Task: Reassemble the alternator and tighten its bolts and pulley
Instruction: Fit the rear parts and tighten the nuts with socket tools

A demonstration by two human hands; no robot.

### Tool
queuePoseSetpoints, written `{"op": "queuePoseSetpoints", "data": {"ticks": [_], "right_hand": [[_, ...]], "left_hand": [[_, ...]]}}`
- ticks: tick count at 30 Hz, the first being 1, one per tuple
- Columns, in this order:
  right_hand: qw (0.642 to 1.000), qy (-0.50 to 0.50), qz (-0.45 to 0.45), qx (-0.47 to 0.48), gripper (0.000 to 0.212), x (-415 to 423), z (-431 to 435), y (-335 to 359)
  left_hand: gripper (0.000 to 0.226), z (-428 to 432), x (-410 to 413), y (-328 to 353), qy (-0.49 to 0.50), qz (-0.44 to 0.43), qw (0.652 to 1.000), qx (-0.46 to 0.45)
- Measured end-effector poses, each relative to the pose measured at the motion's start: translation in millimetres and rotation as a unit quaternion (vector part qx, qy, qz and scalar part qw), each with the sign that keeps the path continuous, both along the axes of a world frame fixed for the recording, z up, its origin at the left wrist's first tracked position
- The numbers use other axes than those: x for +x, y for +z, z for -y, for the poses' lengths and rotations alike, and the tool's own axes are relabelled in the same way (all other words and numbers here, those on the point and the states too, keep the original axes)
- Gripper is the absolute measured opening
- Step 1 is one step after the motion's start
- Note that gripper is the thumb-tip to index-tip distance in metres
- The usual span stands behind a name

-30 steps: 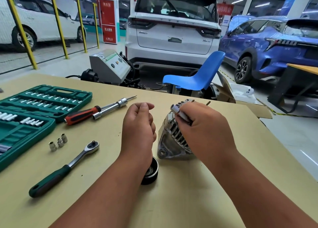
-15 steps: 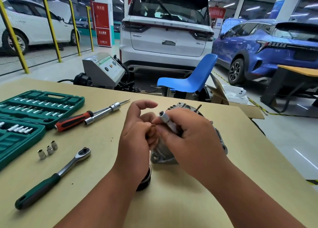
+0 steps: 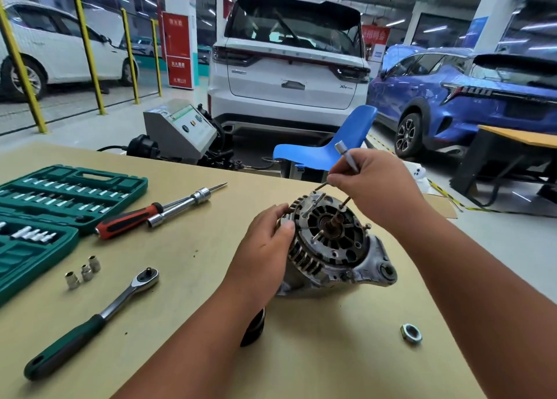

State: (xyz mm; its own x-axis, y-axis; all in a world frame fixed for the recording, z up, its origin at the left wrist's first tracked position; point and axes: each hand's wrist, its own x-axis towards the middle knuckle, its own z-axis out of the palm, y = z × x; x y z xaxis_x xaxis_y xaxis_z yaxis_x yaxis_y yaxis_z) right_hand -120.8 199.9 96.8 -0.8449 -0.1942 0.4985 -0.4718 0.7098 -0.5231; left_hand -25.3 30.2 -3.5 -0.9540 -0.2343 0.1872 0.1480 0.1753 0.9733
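Grimy silver alternator point(image 3: 334, 248) lies on the table point(image 3: 193, 278), dark vented face tilted up, rusty shaft at its centre. The left hand point(image 3: 265, 248) curls its fingers around the finned side. The right hand point(image 3: 376, 187), just above, clamps a slim socket point(image 3: 346, 156) and pinches a bolt point(image 3: 320, 186).

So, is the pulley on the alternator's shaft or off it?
Off. The shaft of the alternator stands bare; the black pulley lies on the table, partly hidden under the left forearm.

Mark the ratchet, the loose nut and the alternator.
ratchet point(image 3: 72, 340), head view, on its green handle.
loose nut point(image 3: 413, 340), head view, on its metal ring.
alternator point(image 3: 343, 248), head view, on its slotted end face.
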Motion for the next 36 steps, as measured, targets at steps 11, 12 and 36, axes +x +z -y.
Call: {"op": "queuePoseSetpoints", "data": {"ticks": [11,12,36], "right_hand": [[0.999,0.0,-0.016,0.047,0.016,-4,3,-5],[0.999,0.002,-0.016,0.039,0.016,-4,1,-4],[0.996,0.02,0.082,0.007,0.046,-5,1,16]], "left_hand": [[0.034,2,2,1,-0.025,-0.005,1.0,0.015],[0.034,2,2,1,-0.021,-0.003,1.0,0.013],[0.056,3,5,-1,-0.033,-0.019,0.998,-0.046]]}}
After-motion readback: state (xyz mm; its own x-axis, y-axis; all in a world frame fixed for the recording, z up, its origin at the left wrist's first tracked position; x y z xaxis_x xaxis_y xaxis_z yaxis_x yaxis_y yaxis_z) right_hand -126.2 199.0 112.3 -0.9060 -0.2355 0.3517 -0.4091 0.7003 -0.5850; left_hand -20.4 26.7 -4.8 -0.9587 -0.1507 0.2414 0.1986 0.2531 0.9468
